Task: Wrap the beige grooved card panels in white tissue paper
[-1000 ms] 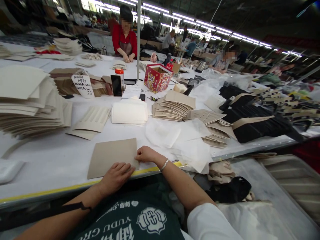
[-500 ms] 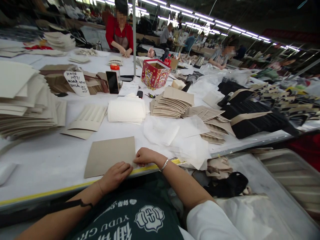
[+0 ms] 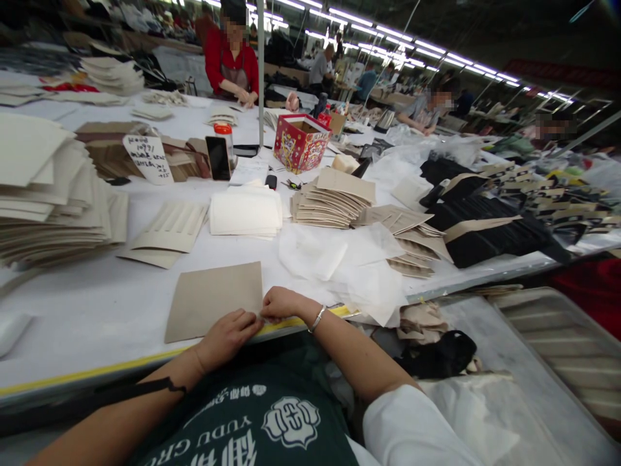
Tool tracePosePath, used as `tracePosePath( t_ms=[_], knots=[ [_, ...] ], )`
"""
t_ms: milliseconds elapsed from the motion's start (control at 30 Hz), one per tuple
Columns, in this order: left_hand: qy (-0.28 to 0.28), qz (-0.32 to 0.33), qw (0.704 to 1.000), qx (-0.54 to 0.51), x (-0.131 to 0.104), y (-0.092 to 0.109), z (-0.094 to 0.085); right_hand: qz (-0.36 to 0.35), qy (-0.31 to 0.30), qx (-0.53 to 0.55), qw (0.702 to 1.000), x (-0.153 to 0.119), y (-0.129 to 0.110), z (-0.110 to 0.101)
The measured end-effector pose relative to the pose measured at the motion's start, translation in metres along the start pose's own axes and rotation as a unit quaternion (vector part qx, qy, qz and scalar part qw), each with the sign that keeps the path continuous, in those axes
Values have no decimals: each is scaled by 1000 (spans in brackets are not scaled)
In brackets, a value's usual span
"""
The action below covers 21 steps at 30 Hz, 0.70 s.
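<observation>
A flat tan panel [image 3: 211,298], perhaps leather or board, lies at the table's front edge. Bent and close together, the fingers of my left hand [image 3: 231,333] grip its near right corner; the thumb is hidden. My right hand [image 3: 285,303] is closed in a pinch at that same corner, its fingertips almost touching the left ones. Any small thing between the fingertips is too hidden to make out. Just beyond the panel are a stack of white sheets [image 3: 246,213] and a couple of pale curved pieces [image 3: 167,230].
Tall stacks of pale panels [image 3: 53,200] stand at left. Thin translucent sheets [image 3: 339,255] and tan piles [image 3: 332,200] lie to the right, with black pieces [image 3: 480,226] beyond. A phone [image 3: 218,158] and red box [image 3: 301,144] stand farther back. A co-worker in red [image 3: 233,65] works across the table.
My left hand has slid slightly right, closer to the right hand. The panel has shifted very slightly; my right hand stays at its corner.
</observation>
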<state>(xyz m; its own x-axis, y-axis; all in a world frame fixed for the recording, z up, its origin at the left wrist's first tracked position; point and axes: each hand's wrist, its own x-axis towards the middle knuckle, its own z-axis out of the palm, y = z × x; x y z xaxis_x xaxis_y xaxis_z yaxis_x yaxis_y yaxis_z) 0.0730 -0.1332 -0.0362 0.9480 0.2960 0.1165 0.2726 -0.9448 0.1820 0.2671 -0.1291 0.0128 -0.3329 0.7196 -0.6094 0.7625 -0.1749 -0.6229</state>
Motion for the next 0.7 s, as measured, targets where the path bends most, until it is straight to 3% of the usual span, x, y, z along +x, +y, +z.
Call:
tracePosePath(
  t_ms=[333,533,700],
  knots=[
    [-5,-8,1000,2,1,1,-1,13,-24,-41,999,10,0,-3],
    [-20,-4,1000,18,3,0,-1,-26,91,-3,996,19,17,-9],
    [-48,-2,999,21,8,1,-6,-36,113,17,993,19,23,-6]
  ],
)
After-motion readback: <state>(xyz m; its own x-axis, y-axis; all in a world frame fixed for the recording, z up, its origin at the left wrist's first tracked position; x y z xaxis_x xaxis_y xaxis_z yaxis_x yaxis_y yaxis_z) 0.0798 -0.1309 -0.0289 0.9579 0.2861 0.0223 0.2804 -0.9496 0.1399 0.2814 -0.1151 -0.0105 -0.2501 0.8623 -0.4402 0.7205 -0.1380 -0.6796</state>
